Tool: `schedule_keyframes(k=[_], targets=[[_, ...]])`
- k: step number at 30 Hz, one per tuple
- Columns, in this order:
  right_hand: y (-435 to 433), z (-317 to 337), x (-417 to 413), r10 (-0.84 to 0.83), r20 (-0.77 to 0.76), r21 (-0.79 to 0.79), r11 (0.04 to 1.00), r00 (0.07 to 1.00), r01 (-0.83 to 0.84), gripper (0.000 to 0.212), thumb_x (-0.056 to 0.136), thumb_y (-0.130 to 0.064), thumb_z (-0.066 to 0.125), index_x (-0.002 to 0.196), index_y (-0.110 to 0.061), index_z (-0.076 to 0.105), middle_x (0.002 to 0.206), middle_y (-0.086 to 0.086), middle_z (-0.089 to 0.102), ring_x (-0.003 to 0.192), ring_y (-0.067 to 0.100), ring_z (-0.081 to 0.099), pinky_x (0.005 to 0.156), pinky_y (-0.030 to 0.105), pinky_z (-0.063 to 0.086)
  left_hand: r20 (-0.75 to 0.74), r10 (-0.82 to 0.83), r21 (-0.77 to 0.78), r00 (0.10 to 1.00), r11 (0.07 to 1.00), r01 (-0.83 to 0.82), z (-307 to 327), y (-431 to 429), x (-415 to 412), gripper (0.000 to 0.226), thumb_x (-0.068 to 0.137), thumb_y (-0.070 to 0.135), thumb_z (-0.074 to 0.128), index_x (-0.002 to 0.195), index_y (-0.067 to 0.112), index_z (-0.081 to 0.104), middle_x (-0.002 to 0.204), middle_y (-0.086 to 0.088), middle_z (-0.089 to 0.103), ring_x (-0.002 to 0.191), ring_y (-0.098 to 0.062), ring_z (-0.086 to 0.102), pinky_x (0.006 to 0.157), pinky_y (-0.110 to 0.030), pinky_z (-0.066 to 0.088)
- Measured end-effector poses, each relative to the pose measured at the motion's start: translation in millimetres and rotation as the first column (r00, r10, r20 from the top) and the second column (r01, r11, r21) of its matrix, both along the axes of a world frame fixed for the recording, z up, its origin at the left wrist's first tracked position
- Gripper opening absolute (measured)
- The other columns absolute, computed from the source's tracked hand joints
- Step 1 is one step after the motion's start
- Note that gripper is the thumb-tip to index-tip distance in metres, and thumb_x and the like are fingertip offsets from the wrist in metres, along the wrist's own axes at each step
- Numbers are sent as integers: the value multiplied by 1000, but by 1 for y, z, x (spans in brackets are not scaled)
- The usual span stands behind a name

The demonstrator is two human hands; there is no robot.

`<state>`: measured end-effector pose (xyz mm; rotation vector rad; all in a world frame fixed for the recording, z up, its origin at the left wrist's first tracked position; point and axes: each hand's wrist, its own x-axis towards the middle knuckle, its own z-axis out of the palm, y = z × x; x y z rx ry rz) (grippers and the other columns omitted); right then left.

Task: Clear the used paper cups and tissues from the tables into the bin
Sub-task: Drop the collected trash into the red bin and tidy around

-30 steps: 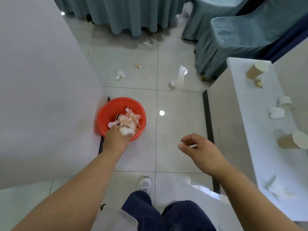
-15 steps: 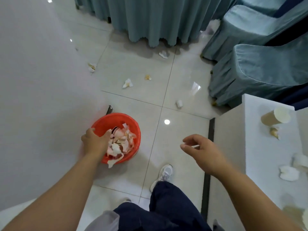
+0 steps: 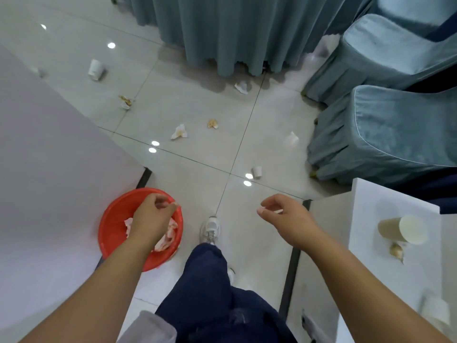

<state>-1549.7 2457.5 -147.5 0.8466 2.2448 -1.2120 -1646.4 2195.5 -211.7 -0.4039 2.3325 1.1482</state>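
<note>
A red bin (image 3: 112,226) holding crumpled tissues (image 3: 168,237) sits low at the left, beside the left table's leg. My left hand (image 3: 150,219) reaches over it, fingers curled round its far rim. My right hand (image 3: 284,219) hangs in the air above the floor with loosely curled fingers and holds nothing. On the right table (image 3: 366,201) a paper cup (image 3: 401,230) lies on its side, with a crumpled brownish tissue (image 3: 397,251) just in front of it. A blurred white cup (image 3: 435,310) is nearer me on that table.
Litter dots the tiled floor: a white cup (image 3: 96,69), a small cup (image 3: 257,172) and several tissues, e.g. (image 3: 179,131). The left table (image 3: 49,157) is white. Teal-covered chairs (image 3: 385,129) and a teal-skirted table (image 3: 235,33) stand ahead. My leg and shoe (image 3: 210,229) are between the tables.
My left hand has shifted from the bin's left rim across to its far rim. I have stepped forward, so more floor litter shows. My right hand has kept its pose.
</note>
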Motion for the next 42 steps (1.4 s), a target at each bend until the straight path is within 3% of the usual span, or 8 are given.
schedule_keyframes(k=[4,8,14,20,24,30,37,42], targets=[[36,-15,-36,-53,23,-12,999,998,53,25,89,-39,62,110,-25,60,104,-11,60,93,7,56,66,18,42,-1,-24,1,1000,1000,24,-12,35,-48,23,89,22,64,110,16,56,98,2,59,81,-11,56,68,-26,41],[81,-25,-82,-110,49,12,994,993,109,25,89,-41,61,110,-26,60,105,-10,60,93,8,57,69,23,43,46,-102,10,994,995,102,-20,82,-106,24,88,24,64,109,17,56,99,1,59,88,-18,58,69,-30,44],[144,-44,-153,-151,52,34,988,987,150,26,92,-38,59,112,-22,58,107,-6,59,92,9,55,64,17,38,34,-236,-31,971,971,237,-21,154,-184,20,86,26,67,103,19,57,90,9,58,89,-15,55,72,-27,38],[198,-82,-189,-177,115,-24,983,977,181,22,92,-33,60,109,-20,59,100,-6,59,87,9,55,64,17,39,63,-270,-57,961,960,274,-39,222,-220,19,87,27,66,102,21,57,91,9,57,88,-12,54,63,-15,36],[241,-120,-203,-124,200,-50,989,972,136,18,90,-35,62,102,-22,58,101,-2,63,90,14,59,79,26,44,120,-218,-89,968,969,230,-62,260,-223,20,87,29,66,103,22,58,92,11,59,83,-9,55,64,-16,37],[303,-168,-233,-3,273,-30,999,962,11,18,90,-34,61,102,-21,57,96,-5,59,88,15,56,74,26,40,229,-157,-83,961,980,180,-95,318,-217,17,88,28,65,103,24,57,97,11,60,84,-5,56,55,-10,37],[335,-257,-275,39,354,-42,999,935,-25,25,92,-35,59,109,-17,58,98,-4,57,88,15,53,67,24,36,305,-124,-96,944,982,160,-157,354,-245,20,88,29,64,106,26,57,98,16,60,87,-5,58,70,-15,38],[340,-354,-302,12,419,-33,999,908,2,21,92,-35,58,104,-18,56,95,-2,56,88,18,54,73,28,41,306,-143,-60,941,984,169,-234,374,-282,20,87,31,64,106,27,58,100,15,62,84,2,57,65,-12,37]])
